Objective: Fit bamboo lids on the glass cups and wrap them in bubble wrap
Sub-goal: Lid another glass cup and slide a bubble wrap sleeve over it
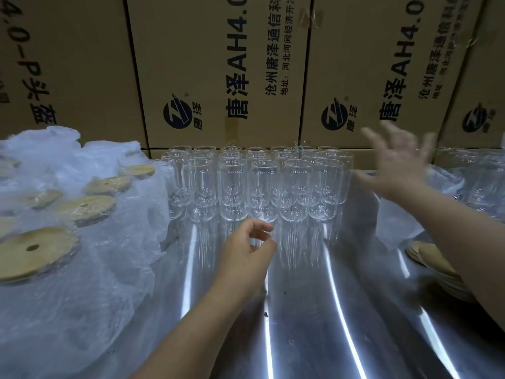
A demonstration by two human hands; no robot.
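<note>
Clear glass cups stand at the far edge of the steel bench, round bamboo lids on white bubble wrap at its left edge. Left hand sits just before the front cup, grip loosely curled and empty; blurred right hand spread wide

A wall of big brown cardboard boxes stands at the back, packed side by side with thin dark gaps between them. Each box has big dark letters printed sideways and a round dark blue logo near its bottom, and a strip of clear shiny tape sticks to the top of one box on the right. In front of the boxes lies a flat, shiny silver metal table, and long bright white streaks of light run across its dim top toward the near edge.
</note>
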